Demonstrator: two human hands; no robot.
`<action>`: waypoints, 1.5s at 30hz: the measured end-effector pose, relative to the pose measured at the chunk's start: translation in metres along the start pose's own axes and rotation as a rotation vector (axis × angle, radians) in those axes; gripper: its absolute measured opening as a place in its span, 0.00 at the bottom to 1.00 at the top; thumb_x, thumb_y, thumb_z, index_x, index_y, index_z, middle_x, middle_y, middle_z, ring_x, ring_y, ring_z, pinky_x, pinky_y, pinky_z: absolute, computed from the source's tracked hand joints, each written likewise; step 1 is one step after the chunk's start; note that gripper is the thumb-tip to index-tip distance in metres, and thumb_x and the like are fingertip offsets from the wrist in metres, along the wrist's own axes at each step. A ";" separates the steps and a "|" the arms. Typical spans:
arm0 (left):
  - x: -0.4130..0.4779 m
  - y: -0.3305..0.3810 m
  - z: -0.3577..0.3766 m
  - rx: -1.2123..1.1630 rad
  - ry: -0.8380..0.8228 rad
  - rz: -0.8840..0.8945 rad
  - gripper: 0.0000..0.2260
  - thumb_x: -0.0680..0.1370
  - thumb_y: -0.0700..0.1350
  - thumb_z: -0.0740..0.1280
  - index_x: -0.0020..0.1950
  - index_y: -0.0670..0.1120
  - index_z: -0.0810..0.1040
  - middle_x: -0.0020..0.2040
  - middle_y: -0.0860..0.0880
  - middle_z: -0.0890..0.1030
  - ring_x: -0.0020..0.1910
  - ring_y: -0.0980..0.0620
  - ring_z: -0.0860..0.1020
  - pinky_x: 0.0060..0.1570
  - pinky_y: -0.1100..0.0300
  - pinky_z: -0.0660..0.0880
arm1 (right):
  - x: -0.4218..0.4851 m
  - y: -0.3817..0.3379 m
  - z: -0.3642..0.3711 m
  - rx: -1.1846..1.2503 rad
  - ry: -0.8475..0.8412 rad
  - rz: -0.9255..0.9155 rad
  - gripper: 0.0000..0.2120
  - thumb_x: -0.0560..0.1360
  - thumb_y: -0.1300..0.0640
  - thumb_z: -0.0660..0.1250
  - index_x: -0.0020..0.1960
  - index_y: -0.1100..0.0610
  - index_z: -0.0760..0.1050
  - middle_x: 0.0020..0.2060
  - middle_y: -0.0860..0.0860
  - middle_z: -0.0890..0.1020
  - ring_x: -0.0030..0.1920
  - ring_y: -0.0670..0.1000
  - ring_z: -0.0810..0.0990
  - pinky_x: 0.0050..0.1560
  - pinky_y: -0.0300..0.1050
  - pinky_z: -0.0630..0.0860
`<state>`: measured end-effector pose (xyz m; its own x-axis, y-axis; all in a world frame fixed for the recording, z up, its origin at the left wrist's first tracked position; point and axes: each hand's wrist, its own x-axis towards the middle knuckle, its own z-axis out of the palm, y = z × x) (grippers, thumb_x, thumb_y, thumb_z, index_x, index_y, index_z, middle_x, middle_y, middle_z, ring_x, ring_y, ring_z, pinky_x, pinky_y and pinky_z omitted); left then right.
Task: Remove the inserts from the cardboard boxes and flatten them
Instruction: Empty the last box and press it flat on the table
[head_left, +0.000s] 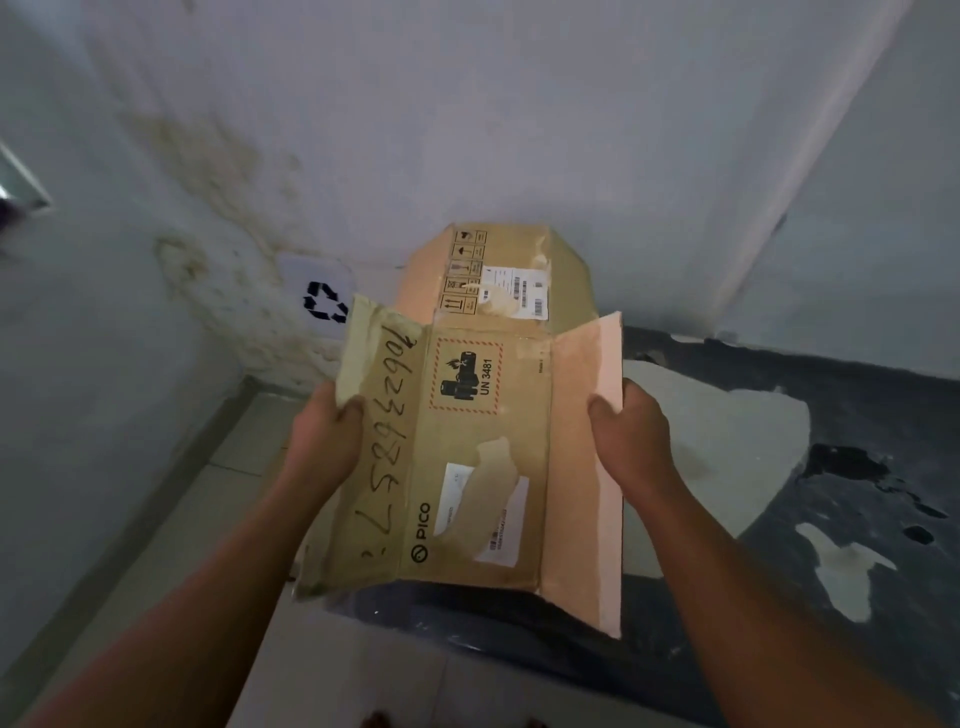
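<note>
The cardboard box is up in the air, right between the two hands. Its long side runs straight away from the person, from down by the arms out past the fingers. The left hand holds the left flap, the one with big numbers written on it, with the thumb on top and the fingers tucked under. The right hand is curled round the edge of the right flap, which stands up like a little wall. The hands are wide apart, one on each side, and both grip near the far end of the box. Neither hand is closer than the other. No insert shows. The middle of the box looks flat, so the next job is probably to push the right flap down and out. A second box leans on the wall just past the hands, straight ahead, so this one may go there.
</note>
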<state>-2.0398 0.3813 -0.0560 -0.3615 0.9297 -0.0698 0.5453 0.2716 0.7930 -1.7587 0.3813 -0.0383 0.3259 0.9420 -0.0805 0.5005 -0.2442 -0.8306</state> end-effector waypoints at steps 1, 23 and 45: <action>0.003 -0.003 -0.014 -0.010 0.024 -0.010 0.07 0.81 0.47 0.58 0.57 0.46 0.70 0.48 0.47 0.79 0.45 0.48 0.80 0.43 0.46 0.81 | -0.003 -0.011 0.009 0.014 -0.004 -0.021 0.15 0.80 0.55 0.59 0.64 0.59 0.73 0.59 0.56 0.79 0.57 0.57 0.78 0.50 0.43 0.73; 0.214 -0.217 -0.242 0.166 0.134 -0.056 0.09 0.80 0.45 0.57 0.52 0.41 0.72 0.41 0.47 0.75 0.38 0.51 0.74 0.29 0.61 0.66 | -0.033 -0.157 0.384 0.062 -0.061 0.116 0.15 0.81 0.53 0.57 0.63 0.59 0.73 0.56 0.55 0.79 0.55 0.57 0.78 0.58 0.56 0.76; 0.460 -0.627 0.005 0.336 -0.105 -0.209 0.10 0.82 0.43 0.57 0.54 0.39 0.75 0.45 0.47 0.75 0.41 0.50 0.72 0.39 0.60 0.68 | 0.091 0.155 0.780 -0.084 0.044 0.327 0.11 0.79 0.59 0.61 0.58 0.63 0.76 0.51 0.58 0.81 0.50 0.52 0.77 0.47 0.39 0.68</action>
<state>-2.5440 0.6400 -0.5881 -0.4211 0.8615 -0.2837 0.6911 0.5074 0.5147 -2.2775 0.6088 -0.6039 0.5139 0.8000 -0.3099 0.4272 -0.5518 -0.7162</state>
